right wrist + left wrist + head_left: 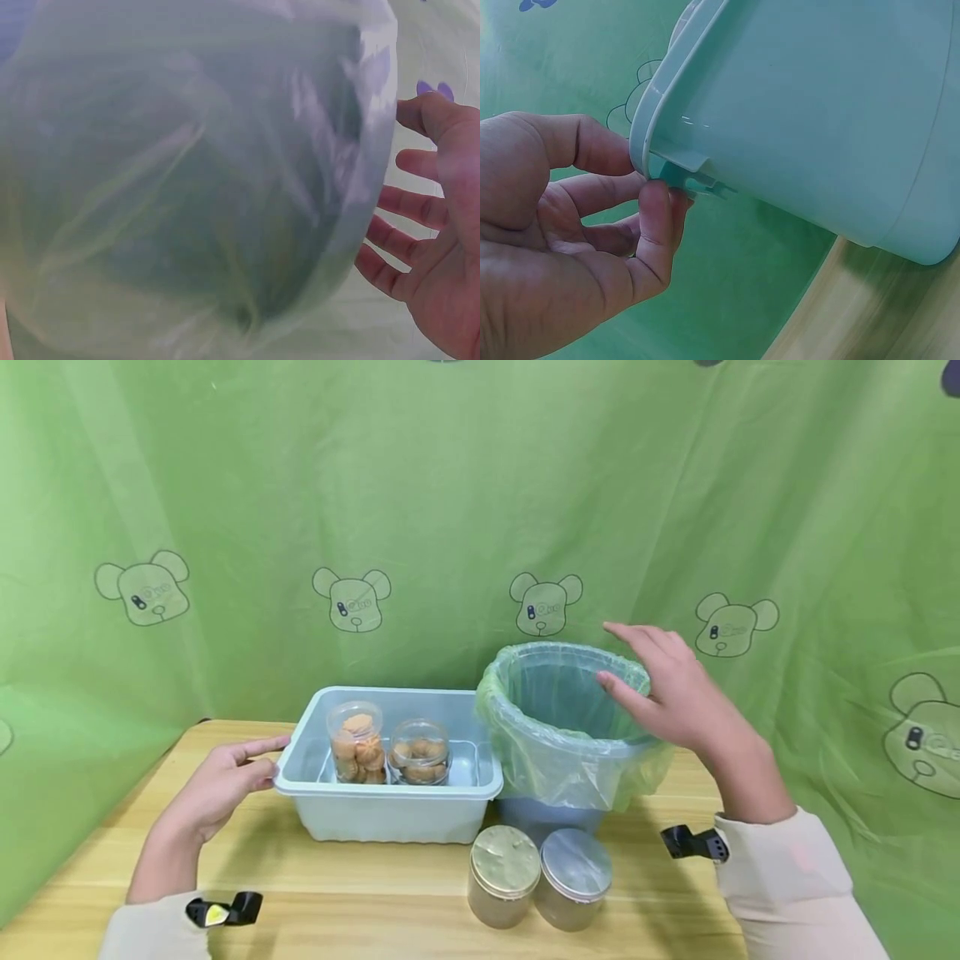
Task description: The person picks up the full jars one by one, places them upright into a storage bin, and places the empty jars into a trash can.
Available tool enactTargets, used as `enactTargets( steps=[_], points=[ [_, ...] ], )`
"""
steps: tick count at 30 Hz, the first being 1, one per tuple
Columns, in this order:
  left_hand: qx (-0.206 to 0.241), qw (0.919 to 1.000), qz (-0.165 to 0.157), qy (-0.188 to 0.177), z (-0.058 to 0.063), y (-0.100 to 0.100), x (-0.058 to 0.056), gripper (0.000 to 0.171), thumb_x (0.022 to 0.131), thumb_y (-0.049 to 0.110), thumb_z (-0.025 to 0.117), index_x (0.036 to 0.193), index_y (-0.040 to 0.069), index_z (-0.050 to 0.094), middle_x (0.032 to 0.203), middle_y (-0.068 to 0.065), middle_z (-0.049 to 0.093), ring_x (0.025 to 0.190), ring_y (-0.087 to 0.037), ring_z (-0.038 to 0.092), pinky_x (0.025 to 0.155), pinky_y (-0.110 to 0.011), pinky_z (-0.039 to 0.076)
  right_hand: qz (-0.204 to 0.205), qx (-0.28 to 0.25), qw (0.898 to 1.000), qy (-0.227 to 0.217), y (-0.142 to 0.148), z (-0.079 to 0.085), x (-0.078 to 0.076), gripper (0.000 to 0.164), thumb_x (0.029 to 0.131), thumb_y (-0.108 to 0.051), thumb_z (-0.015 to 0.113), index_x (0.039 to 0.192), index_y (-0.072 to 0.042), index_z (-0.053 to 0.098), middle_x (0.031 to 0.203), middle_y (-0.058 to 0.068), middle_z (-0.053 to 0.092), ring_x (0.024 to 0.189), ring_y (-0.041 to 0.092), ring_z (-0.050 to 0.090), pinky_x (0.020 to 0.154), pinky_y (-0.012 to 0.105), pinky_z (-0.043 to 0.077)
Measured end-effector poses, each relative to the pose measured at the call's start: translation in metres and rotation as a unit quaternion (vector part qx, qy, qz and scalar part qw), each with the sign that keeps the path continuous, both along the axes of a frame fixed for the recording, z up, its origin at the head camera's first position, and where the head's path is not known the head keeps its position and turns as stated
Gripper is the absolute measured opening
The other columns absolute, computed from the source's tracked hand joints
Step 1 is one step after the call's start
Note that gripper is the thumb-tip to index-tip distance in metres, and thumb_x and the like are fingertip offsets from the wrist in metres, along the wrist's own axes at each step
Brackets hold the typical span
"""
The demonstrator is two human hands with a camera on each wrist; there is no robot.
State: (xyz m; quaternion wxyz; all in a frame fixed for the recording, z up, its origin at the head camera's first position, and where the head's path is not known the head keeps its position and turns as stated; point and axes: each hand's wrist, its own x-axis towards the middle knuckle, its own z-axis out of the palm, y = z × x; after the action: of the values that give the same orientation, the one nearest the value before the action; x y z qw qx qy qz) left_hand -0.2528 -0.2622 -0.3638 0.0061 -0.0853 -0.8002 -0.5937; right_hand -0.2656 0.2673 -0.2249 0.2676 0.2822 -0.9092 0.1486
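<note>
A pale blue plastic tub [390, 818] stands on the wooden table, holding a tall clear jar of cookies [358, 747] and a shorter clear jar of cookies [420, 756]. My left hand [217, 785] pinches the tub's left rim between thumb and fingers, as the left wrist view shows up close. To the tub's right is a blue bin [551, 810] lined with a thin, pale green plastic bag [562, 768]. My right hand [667, 693], fingers spread and holding nothing, is at the bin's right edge. Whether it touches the bag I cannot tell.
Two lidded round jars stand side by side in front of the bin, one with a gold lid [507, 860], the other with a silver lid [576, 862]. A green curtain [450, 510] printed with bear heads hangs behind the wooden table [360, 910].
</note>
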Motion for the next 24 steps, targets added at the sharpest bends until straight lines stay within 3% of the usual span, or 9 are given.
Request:
enactTargets(
  steps=[9, 14, 17, 20, 22, 24],
  points=[
    [0.003, 1.0000, 0.004, -0.001, 0.000, 0.001, 0.001, 0.053, 0.095, -0.002, 0.050, 0.145, -0.015, 0.046, 0.151, -0.031, 0.043, 0.105, -0.016, 0.068, 0.088, -0.023, 0.053, -0.042, -0.039, 0.998, -0.016, 0.035, -0.025, 0.002, 0.052, 0.101, -0.026, 0.063, 0.146, -0.002, 0.053, 0.143, 0.026, 0.053, 0.133, 0.047, 0.044, 0.106, 0.069, 0.030],
    [0.005, 1.0000, 0.004, 0.006, 0.000, 0.001, 0.002, 0.052, 0.093, -0.002, 0.051, 0.143, -0.015, 0.048, 0.150, -0.031, 0.046, 0.105, -0.014, 0.068, 0.088, -0.023, 0.054, -0.065, -0.087, 0.994, -0.016, 0.052, -0.041, 0.003, 0.046, 0.102, -0.024, 0.062, 0.143, -0.003, 0.057, 0.134, 0.024, 0.060, 0.117, 0.046, 0.056, 0.094, 0.066, 0.043],
    [0.006, 0.9999, 0.006, 0.010, 0.000, 0.001, 0.001, 0.051, 0.093, -0.003, 0.051, 0.142, -0.015, 0.049, 0.149, -0.031, 0.047, 0.105, -0.013, 0.068, 0.088, -0.024, 0.054, -0.071, -0.124, 0.990, -0.021, 0.060, -0.050, 0.002, 0.045, 0.103, -0.025, 0.061, 0.143, -0.004, 0.058, 0.126, 0.021, 0.064, 0.107, 0.039, 0.062, 0.089, 0.039, 0.053],
    [0.004, 0.9999, 0.007, 0.009, 0.001, 0.002, 0.002, 0.051, 0.093, -0.003, 0.051, 0.142, -0.015, 0.049, 0.150, -0.030, 0.046, 0.106, -0.013, 0.068, 0.088, -0.024, 0.054, -0.074, -0.148, 0.986, -0.020, 0.065, -0.060, 0.001, 0.044, 0.104, -0.025, 0.059, 0.142, -0.004, 0.059, 0.119, 0.018, 0.068, 0.103, 0.020, 0.064, 0.083, 0.011, 0.046],
    [0.003, 0.9999, 0.006, 0.007, 0.001, 0.002, 0.002, 0.052, 0.093, -0.003, 0.051, 0.143, -0.015, 0.049, 0.150, -0.031, 0.046, 0.107, -0.014, 0.068, 0.088, -0.024, 0.054, -0.076, -0.163, 0.984, -0.016, 0.067, -0.067, 0.000, 0.042, 0.104, -0.025, 0.059, 0.140, -0.003, 0.061, 0.117, 0.018, 0.069, 0.100, 0.004, 0.060, 0.080, 0.004, 0.040],
    [0.003, 1.0000, 0.006, 0.005, 0.001, 0.002, 0.002, 0.052, 0.093, -0.003, 0.051, 0.143, -0.015, 0.048, 0.150, -0.031, 0.046, 0.107, -0.016, 0.068, 0.088, -0.024, 0.054, -0.083, -0.174, 0.981, -0.012, 0.068, -0.074, 0.000, 0.040, 0.104, -0.026, 0.058, 0.138, -0.004, 0.062, 0.116, 0.018, 0.070, 0.095, -0.011, 0.054, 0.079, 0.004, 0.039]
  ],
)
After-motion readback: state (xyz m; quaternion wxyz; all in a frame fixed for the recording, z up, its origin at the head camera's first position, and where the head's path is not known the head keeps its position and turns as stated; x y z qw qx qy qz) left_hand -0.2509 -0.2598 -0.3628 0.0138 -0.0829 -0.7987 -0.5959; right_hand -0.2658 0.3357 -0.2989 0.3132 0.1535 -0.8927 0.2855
